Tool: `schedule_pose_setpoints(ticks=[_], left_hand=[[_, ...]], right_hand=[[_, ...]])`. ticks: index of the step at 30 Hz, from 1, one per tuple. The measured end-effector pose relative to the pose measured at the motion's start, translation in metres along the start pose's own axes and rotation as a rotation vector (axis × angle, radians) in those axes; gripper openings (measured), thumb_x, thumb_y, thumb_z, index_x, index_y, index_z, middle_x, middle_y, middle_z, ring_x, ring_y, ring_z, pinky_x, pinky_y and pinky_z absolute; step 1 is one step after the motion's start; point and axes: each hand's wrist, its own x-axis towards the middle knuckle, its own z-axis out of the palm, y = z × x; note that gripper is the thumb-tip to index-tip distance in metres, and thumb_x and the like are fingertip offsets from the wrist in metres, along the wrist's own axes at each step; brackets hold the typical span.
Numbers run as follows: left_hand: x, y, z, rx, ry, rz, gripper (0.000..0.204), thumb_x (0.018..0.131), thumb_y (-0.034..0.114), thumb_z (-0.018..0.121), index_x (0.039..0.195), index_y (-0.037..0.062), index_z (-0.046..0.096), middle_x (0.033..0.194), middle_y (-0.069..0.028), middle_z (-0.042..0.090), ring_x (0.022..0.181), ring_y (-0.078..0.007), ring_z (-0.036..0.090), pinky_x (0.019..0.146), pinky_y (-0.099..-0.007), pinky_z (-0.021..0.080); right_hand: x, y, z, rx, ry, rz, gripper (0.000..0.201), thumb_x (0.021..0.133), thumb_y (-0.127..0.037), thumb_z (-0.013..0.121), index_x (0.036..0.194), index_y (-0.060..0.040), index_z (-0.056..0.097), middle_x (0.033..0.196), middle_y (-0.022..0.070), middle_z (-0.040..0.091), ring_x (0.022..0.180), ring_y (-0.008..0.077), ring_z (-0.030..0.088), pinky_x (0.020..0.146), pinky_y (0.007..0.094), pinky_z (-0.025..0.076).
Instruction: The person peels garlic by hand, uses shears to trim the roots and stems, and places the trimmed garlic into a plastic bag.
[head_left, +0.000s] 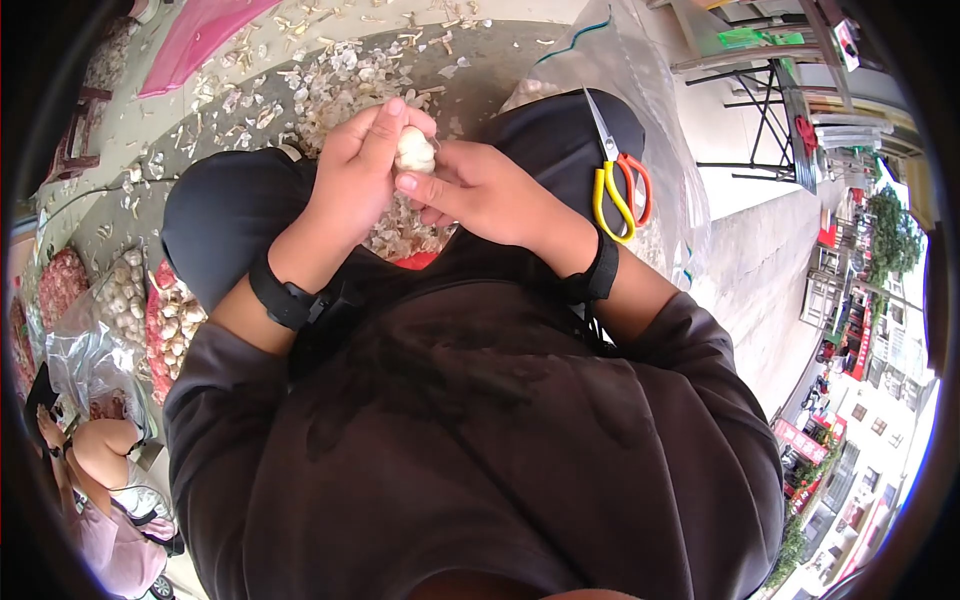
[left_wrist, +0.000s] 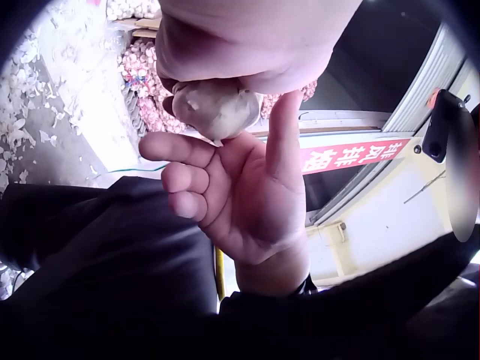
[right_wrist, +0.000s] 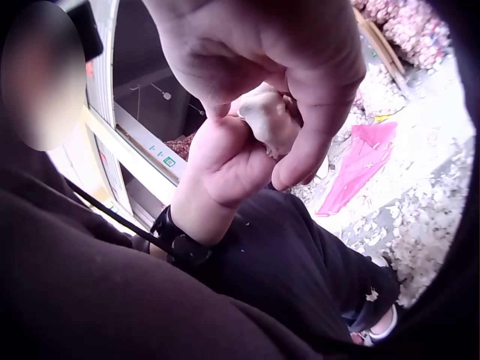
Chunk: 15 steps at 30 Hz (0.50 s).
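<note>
A pale, peeled-looking garlic bulb sits between both hands above the lap. My left hand holds it from the left, thumb raised along its side; in the left wrist view that hand covers the top of the bulb. My right hand meets the bulb from the right, its thumb at the lower edge. In the right wrist view the right hand's curved fingers flank the bulb. Scissors with yellow and orange handles rest by the right knee.
Garlic skins litter the floor ahead and between the legs. A clear plastic bag stands beyond the right knee, a pink sheet at far left. Bagged garlic bulbs lie at left, near another seated person.
</note>
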Motion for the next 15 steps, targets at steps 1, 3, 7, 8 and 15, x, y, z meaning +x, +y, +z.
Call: schedule_pose_setpoints(ticks=[1,3,7,8,15], left_hand=[[0.000,-0.002,0.000,-0.007,-0.008,-0.007,0.040,0.106,0.032,0.040,0.106,-0.0001,0.063,0.095,-0.0087,0.065,0.085,-0.0120,0.062,0.074,-0.0252,0.051],[-0.001,-0.001,0.002,-0.057,0.031,0.002,0.037,0.105,0.030,0.042,0.116,-0.0013,0.059,0.105,-0.0140,0.065,0.094,-0.0162,0.062,0.081,-0.0279,0.052],[0.003,0.005,0.001,0.037,0.229,0.229,0.048,0.102,0.021,0.051,0.143,0.0003,0.037,0.132,-0.0247,0.052,0.120,-0.0259,0.054,0.097,-0.0336,0.048],[0.006,0.005,0.000,0.126,0.282,0.327,0.057,0.101,0.019,0.054,0.148,0.0012,0.029,0.138,-0.0269,0.048,0.127,-0.0279,0.050,0.101,-0.0346,0.046],[0.006,0.012,-0.010,0.359,-0.157,-0.026,0.077,0.093,0.023,0.068,0.152,0.0054,0.022,0.142,-0.0229,0.041,0.115,-0.0234,0.057,0.096,-0.0339,0.047]], right_hand=[[-0.001,-0.006,0.003,-0.022,0.041,-0.040,0.043,0.092,-0.034,0.068,0.116,-0.0009,0.055,0.100,0.0077,0.064,0.075,0.0122,0.065,0.067,0.0258,0.054],[0.003,-0.002,0.006,0.136,0.056,-0.079,0.044,0.090,-0.030,0.072,0.119,-0.0021,0.053,0.102,0.0074,0.062,0.079,0.0120,0.064,0.069,0.0254,0.053],[-0.021,-0.021,-0.009,-0.359,0.132,-0.305,0.042,0.087,-0.018,0.075,0.120,-0.0032,0.052,0.100,0.0049,0.061,0.090,0.0116,0.062,0.075,0.0242,0.052],[-0.033,-0.031,-0.014,-0.239,0.047,-0.212,0.040,0.088,-0.013,0.073,0.120,-0.0041,0.052,0.101,0.0034,0.061,0.096,0.0107,0.059,0.077,0.0225,0.051],[-0.082,-0.044,-0.046,0.135,0.360,-0.287,0.034,0.088,-0.013,0.073,0.113,-0.0005,0.053,0.100,0.0091,0.068,0.085,0.0158,0.068,0.072,0.0270,0.055]])
